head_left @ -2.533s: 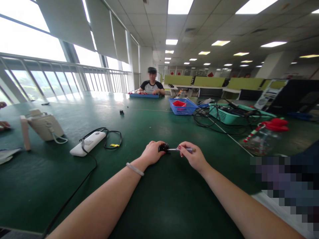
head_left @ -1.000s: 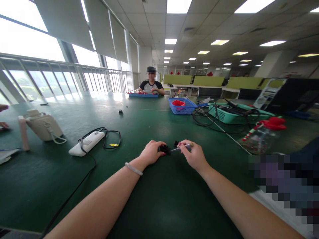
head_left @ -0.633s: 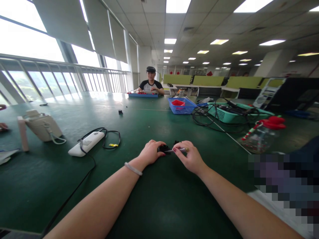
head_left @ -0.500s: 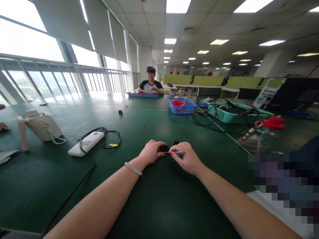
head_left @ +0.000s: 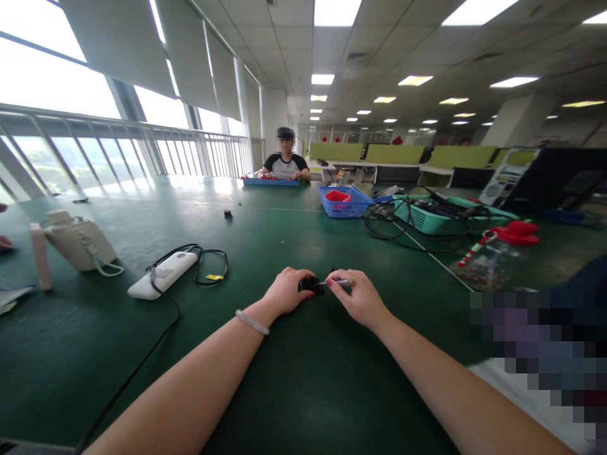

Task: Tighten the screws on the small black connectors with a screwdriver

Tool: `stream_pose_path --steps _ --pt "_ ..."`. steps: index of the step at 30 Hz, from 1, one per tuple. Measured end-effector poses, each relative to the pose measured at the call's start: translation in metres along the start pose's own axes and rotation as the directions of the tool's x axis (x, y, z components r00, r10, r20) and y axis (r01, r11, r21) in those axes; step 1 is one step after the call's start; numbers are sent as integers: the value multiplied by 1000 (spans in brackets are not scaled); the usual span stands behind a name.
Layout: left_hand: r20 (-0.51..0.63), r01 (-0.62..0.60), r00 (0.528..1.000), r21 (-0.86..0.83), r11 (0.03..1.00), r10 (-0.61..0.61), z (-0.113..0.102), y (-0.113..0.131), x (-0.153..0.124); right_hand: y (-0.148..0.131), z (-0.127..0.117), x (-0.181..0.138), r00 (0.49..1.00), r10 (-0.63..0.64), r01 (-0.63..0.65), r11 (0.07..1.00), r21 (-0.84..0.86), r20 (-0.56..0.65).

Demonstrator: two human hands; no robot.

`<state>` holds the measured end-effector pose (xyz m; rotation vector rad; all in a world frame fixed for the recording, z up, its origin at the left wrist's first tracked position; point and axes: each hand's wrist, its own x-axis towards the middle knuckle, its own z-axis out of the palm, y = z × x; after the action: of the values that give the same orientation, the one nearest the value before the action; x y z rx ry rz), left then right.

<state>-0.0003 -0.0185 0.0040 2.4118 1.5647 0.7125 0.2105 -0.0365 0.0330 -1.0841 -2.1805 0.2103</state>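
Note:
On the green table (head_left: pixel 303 379), my left hand (head_left: pixel 286 292) is closed over a small black part (head_left: pixel 310 284) and presses it onto the surface. My right hand (head_left: pixel 359 298) pinches a thin screwdriver (head_left: pixel 337 282) whose metal tip points left into that black part. The two hands nearly touch. Most of the black part is hidden under my left fingers. A pale bracelet sits on my left wrist.
A white power strip (head_left: pixel 162 275) with a black cable lies to the left, a beige device (head_left: pixel 78 240) beyond it. A blue basket (head_left: pixel 346 202), a teal tray (head_left: pixel 441 221) of cables and a red-lidded bottle (head_left: pixel 497 256) stand to the right. A person (head_left: pixel 286 161) sits at the far end.
My right hand with the screwdriver has shifted left, closer to my left hand, and the tip has gone back to the black part. My left hand has stayed put.

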Motion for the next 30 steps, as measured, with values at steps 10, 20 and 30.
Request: stream_pose_path --steps 10,20,30 --pt "-36 -14 999 -55 998 12 -6 8 -3 9 -2 1 983 143 -89 919 385 -113" --pt "-150 197 972 113 974 -179 -4 5 -3 45 -14 2 900 339 -287 933 216 -273" --pt "-56 224 974 196 955 -218 -8 11 -11 43 -5 0 932 315 -264 928 262 -180"
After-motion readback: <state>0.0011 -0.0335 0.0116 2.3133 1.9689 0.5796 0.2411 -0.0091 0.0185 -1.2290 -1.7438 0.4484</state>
